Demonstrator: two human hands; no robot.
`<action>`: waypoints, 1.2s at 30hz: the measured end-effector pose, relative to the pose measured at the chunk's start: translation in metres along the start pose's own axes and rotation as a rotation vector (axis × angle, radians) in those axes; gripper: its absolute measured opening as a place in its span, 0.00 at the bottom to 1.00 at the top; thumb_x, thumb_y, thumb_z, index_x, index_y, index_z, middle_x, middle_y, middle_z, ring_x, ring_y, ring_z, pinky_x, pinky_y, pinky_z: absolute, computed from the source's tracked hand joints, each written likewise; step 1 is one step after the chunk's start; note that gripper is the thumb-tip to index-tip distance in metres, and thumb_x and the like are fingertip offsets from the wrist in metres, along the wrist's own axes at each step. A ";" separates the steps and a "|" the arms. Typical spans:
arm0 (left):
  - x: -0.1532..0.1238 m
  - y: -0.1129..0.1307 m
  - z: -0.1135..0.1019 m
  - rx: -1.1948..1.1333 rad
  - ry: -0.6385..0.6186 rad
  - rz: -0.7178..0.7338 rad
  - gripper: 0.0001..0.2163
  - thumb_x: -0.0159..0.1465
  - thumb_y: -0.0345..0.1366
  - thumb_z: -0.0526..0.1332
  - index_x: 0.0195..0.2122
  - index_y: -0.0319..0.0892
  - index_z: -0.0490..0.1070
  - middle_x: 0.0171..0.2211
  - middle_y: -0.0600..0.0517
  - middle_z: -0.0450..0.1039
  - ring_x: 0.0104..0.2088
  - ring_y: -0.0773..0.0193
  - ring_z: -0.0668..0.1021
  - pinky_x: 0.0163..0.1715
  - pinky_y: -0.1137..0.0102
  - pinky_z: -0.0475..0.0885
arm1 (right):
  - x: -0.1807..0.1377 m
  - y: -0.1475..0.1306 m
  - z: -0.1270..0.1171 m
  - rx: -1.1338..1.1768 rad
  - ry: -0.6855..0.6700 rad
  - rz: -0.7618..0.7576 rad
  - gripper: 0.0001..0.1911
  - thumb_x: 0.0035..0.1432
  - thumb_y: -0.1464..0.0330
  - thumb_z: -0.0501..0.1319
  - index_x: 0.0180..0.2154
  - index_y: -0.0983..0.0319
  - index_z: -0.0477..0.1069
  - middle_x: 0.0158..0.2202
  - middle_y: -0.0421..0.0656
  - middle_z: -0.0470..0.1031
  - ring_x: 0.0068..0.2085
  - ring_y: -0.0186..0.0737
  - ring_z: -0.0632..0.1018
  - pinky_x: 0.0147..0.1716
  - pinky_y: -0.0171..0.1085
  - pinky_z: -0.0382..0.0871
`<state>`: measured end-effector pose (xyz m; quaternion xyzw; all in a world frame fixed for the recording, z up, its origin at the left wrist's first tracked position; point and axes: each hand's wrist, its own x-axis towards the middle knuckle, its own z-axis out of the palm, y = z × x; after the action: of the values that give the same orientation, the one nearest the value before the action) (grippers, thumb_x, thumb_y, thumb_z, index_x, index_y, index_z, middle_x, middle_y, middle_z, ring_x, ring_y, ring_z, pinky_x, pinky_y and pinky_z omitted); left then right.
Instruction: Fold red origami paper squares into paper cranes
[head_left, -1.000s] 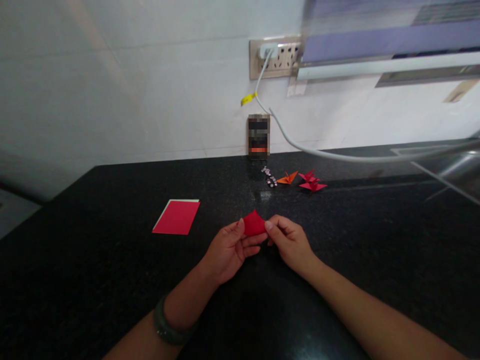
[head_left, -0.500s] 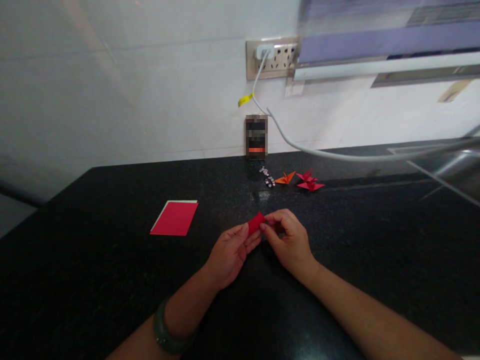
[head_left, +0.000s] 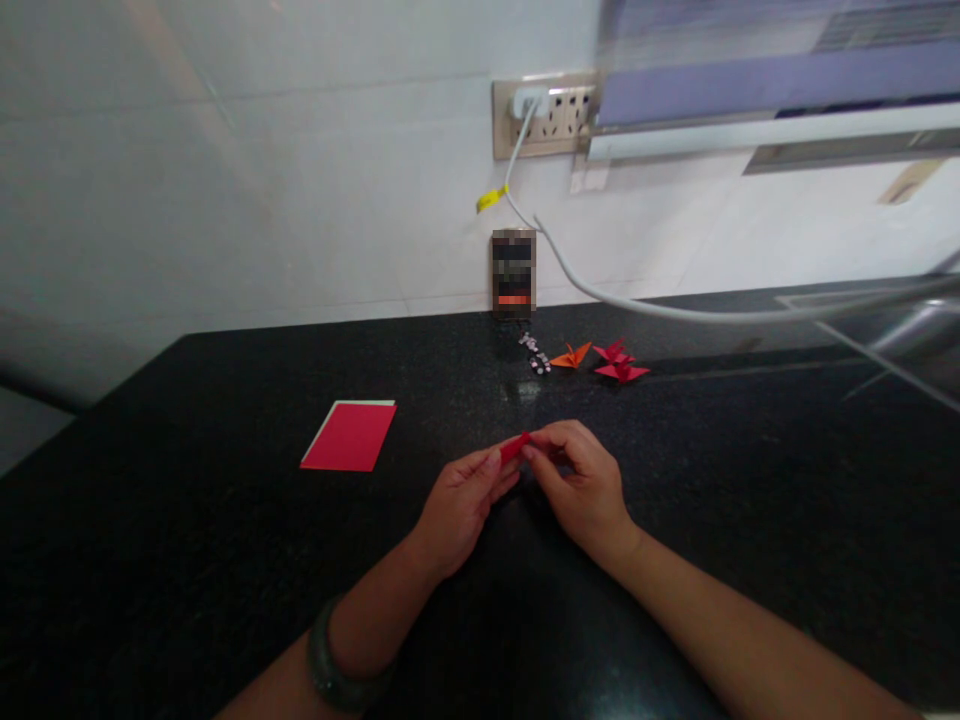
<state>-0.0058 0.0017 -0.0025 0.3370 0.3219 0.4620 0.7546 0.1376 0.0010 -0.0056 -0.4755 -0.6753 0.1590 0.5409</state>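
Observation:
Between my two hands is a small folded piece of red paper [head_left: 514,448], seen as a narrow strip. My left hand [head_left: 461,508] grips its left end, thumb on top and fingers beneath. The thumb and forefinger of my right hand [head_left: 581,483] pinch its right end. The paper's underside is hidden by my fingers. Both hands are just above the dark countertop [head_left: 465,640]. Beyond them sit an orange paper crane [head_left: 572,356] and two red paper cranes [head_left: 622,371], close together.
A stack of red square paper [head_left: 349,437] with a pale sheet under it lies to the left. A phone [head_left: 514,275] leans on the wall, a beaded strap [head_left: 535,354] before it. A white cable [head_left: 637,305] runs from the socket [head_left: 545,118] across the right.
The red paper has turned in my fingers and shows a narrower strip than before. Both hands stay in nearly the same place.

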 end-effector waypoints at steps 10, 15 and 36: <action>0.000 -0.001 -0.004 0.132 0.014 -0.006 0.13 0.56 0.38 0.61 0.42 0.43 0.74 0.44 0.46 0.74 0.49 0.56 0.72 0.51 0.59 0.61 | 0.001 0.003 0.000 0.004 0.009 -0.032 0.05 0.53 0.75 0.57 0.28 0.61 0.67 0.27 0.40 0.68 0.29 0.33 0.71 0.27 0.33 0.67; 0.000 -0.001 -0.004 0.196 0.067 -0.014 0.13 0.53 0.37 0.64 0.40 0.42 0.74 0.41 0.47 0.75 0.45 0.57 0.74 0.49 0.60 0.64 | 0.002 -0.001 -0.002 -0.001 -0.079 -0.082 0.06 0.54 0.75 0.54 0.28 0.61 0.66 0.27 0.41 0.67 0.30 0.35 0.70 0.29 0.35 0.67; 0.002 0.004 -0.001 0.124 0.105 -0.008 0.10 0.55 0.36 0.62 0.37 0.39 0.76 0.38 0.46 0.76 0.42 0.59 0.75 0.48 0.62 0.64 | 0.002 -0.003 -0.003 -0.077 -0.065 -0.207 0.06 0.53 0.75 0.57 0.27 0.60 0.70 0.28 0.41 0.70 0.29 0.34 0.73 0.27 0.33 0.69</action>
<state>-0.0082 0.0047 -0.0006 0.3571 0.3903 0.4550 0.7164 0.1393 0.0003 -0.0012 -0.4185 -0.7434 0.0915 0.5136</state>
